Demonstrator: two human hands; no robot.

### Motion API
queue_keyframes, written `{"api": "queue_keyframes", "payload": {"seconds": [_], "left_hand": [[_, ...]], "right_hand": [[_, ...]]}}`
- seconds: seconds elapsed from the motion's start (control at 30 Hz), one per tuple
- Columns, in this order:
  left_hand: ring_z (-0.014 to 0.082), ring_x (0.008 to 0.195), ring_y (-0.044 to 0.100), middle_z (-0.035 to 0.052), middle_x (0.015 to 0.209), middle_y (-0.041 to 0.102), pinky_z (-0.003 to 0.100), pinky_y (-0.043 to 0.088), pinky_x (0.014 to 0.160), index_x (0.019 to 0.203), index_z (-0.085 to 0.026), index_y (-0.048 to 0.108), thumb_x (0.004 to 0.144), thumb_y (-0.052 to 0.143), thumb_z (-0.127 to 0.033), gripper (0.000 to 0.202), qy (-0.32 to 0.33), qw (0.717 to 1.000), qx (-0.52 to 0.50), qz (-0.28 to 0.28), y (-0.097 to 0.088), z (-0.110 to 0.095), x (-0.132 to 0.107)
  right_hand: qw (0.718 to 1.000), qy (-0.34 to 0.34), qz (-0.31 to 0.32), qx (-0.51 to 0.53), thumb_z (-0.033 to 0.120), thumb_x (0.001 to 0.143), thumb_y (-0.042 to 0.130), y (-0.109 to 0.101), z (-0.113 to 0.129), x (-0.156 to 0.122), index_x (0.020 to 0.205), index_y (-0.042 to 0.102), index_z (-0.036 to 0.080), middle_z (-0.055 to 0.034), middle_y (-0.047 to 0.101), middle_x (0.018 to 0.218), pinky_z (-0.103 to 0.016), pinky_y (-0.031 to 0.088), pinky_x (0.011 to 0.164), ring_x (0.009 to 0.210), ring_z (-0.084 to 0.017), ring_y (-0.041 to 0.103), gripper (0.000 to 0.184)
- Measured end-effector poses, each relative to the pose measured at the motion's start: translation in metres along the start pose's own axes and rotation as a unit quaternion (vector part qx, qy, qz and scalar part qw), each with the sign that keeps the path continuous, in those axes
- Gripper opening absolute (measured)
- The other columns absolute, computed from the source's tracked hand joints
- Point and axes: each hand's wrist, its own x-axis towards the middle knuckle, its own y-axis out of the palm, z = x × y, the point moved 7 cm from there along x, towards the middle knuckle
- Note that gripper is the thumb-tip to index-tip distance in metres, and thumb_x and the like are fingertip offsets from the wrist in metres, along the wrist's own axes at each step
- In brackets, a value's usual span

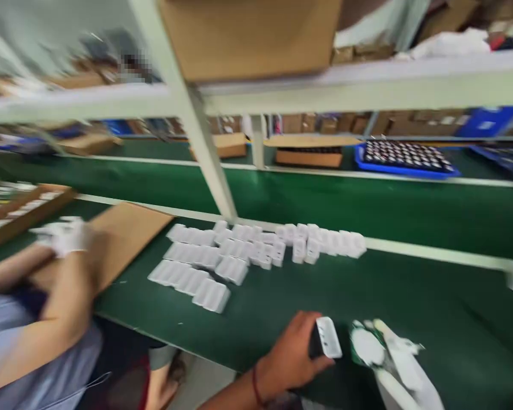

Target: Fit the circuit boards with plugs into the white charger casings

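My left hand (293,353), bare with a dark red band at the wrist, is closed round a small white plastic case (330,337) with a dark side; small dark marks show on its white face. To its right, my right hand (404,370) wears a white glove. Its fingers are round a green circuit board (355,347) that carries a white rounded piece (368,346). The two held things are apart. Beyond my hands, rows of white plastic cases (188,276) lie on the green table (282,302). Motion blurs the details.
At left sits a co-worker with white gloves (70,236) beside a flat cardboard sheet (126,233) and a cardboard box of parts (47,205). A slanting post (209,154) holds a shelf (325,94) overhead. Behind, a blue tray (404,171) carries several dark parts.
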Motion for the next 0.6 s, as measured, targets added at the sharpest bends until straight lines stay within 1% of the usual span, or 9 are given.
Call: {"api": "queue_keyframes", "payload": {"seconds": [0.07,0.13,0.23,0.37,0.4,0.47,0.53,0.57,0.6], "left_hand": [[0.0314,0.129,0.049,0.0114,0.136,0.054,0.057,0.034,0.116,0.134,-0.024,0.049,0.076,0.076,-0.015,0.064,-0.014,1.0,-0.017,0.011,0.007,0.014,0.003],[0.0304,0.132,0.047,0.0108,0.139,0.052,0.057,0.03,0.119,0.136,-0.025,0.045,0.08,0.068,-0.012,0.062,-0.023,0.999,-0.034,0.025,0.008,0.023,0.004],[0.0277,0.132,0.05,0.0088,0.14,0.054,0.052,0.037,0.117,0.137,-0.026,0.043,0.084,0.064,-0.011,0.059,-0.009,0.999,0.0,0.046,0.005,0.025,0.005],[0.0256,0.129,0.055,0.007,0.138,0.057,0.044,0.047,0.11,0.137,-0.029,0.041,0.086,0.064,-0.011,0.059,0.044,0.996,0.06,0.053,0.005,0.018,0.006],[0.0262,0.126,0.057,0.0077,0.135,0.059,0.043,0.05,0.106,0.136,-0.028,0.042,0.086,0.065,-0.013,0.057,0.058,0.994,0.081,0.038,0.005,0.015,0.006],[0.0301,0.115,0.063,0.0111,0.124,0.063,0.045,0.055,0.095,0.133,-0.024,0.043,0.086,0.071,-0.022,0.054,0.076,0.986,0.145,-0.022,0.002,0.009,0.005],[0.0359,0.104,0.064,0.0157,0.115,0.064,0.05,0.057,0.084,0.134,-0.018,0.042,0.079,0.079,-0.041,0.07,0.08,0.969,0.218,-0.086,-0.005,0.002,0.002],[0.0379,0.103,0.064,0.0182,0.115,0.062,0.052,0.058,0.081,0.137,-0.015,0.041,0.074,0.082,-0.048,0.082,0.083,0.962,0.241,-0.101,-0.008,-0.001,0.001],[0.0388,0.104,0.063,0.0205,0.12,0.059,0.051,0.058,0.08,0.139,-0.013,0.039,0.072,0.082,-0.05,0.088,0.088,0.959,0.252,-0.094,-0.009,-0.004,0.001]], "right_hand": [[0.998,0.031,0.022,-0.04,0.055,0.084,0.071,-0.023,-0.011,-0.012,0.126,0.066,0.03,-0.013,0.065,0.127,-0.05,0.057,0.091,0.111,-0.035,0.066,0.049],[0.997,0.036,0.062,-0.037,0.058,0.083,0.071,-0.025,-0.008,-0.016,0.129,0.064,0.026,-0.0154,0.066,0.124,-0.052,0.057,0.094,0.112,-0.037,0.066,0.057],[0.992,0.002,0.125,0.01,0.058,0.085,0.072,-0.005,0.012,-0.012,0.133,0.059,0.028,-0.0133,0.066,0.125,-0.047,0.057,0.095,0.112,-0.033,0.067,0.057],[0.976,-0.029,0.213,0.017,0.051,0.091,0.069,0.022,0.034,-0.005,0.13,0.059,0.029,-0.0118,0.065,0.126,-0.045,0.055,0.097,0.115,-0.03,0.065,0.046],[0.976,-0.026,0.214,0.018,0.051,0.09,0.069,0.022,0.035,-0.003,0.127,0.06,0.027,-0.0127,0.065,0.125,-0.046,0.055,0.096,0.114,-0.03,0.065,0.044],[0.984,-0.012,0.18,0.015,0.051,0.087,0.073,0.013,0.032,-0.001,0.122,0.062,0.025,-0.0144,0.064,0.124,-0.048,0.056,0.094,0.112,-0.032,0.066,0.046],[0.992,0.018,0.128,0.006,0.051,0.083,0.077,0.0,0.022,-0.001,0.126,0.062,0.024,-0.0158,0.063,0.126,-0.051,0.055,0.095,0.112,-0.034,0.066,0.053],[0.993,0.037,0.109,0.002,0.051,0.082,0.078,-0.006,0.017,-0.003,0.129,0.06,0.024,-0.0162,0.063,0.127,-0.053,0.054,0.096,0.113,-0.035,0.065,0.057],[0.994,0.056,0.098,0.003,0.051,0.082,0.078,-0.009,0.012,-0.005,0.132,0.059,0.025,-0.0166,0.062,0.129,-0.055,0.053,0.098,0.113,-0.036,0.065,0.06]]}}
